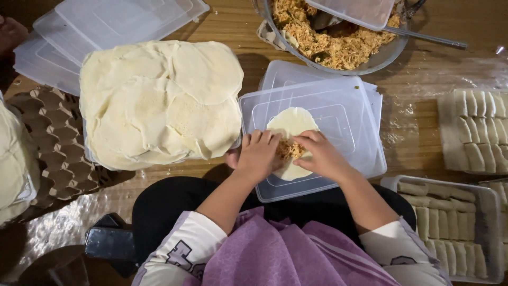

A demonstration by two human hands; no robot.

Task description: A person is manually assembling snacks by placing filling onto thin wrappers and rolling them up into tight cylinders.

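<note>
This looks like a home kitchen or a small food-making place, with work done low on a wooden floor or table (423, 63) covered partly with clear plastic film. At 10 o'clock a big stack of round dough sheets (159, 103) lies on plastic lids. At 12 o'clock stands a glass bowl of shredded filling (328, 45). At 4 o'clock a tray of finished rolls (450, 225) waits, and at 9 o'clock a cardboard egg tray (58, 143).
</note>
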